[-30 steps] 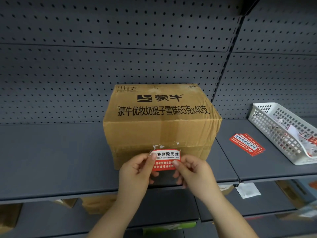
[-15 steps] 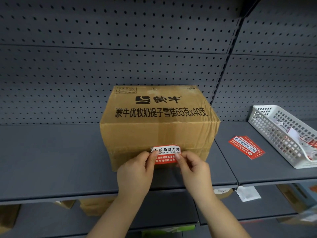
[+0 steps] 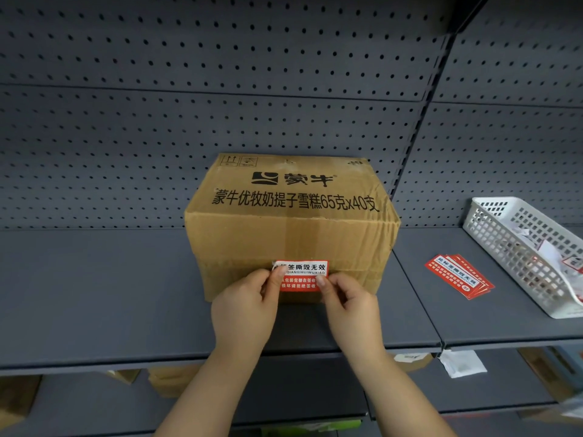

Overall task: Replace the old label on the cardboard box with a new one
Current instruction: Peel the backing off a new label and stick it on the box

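Raised since a second ago, red label (image 3: 301, 275) now lies against front face of cardboard box (image 3: 291, 228) on grey shelf (image 3: 94, 294). Left hand (image 3: 244, 305) and right hand (image 3: 350, 305) pinch its lower corners; spare labels (image 3: 457, 275) lie near white basket (image 3: 517, 244)

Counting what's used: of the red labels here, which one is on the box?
The red label under both thumbs, against the box front. The other labels lie stacked loose on the shelf.

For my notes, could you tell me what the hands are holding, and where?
Both hands, left and right, pinch the red label at its lower side edges against the cardboard box.
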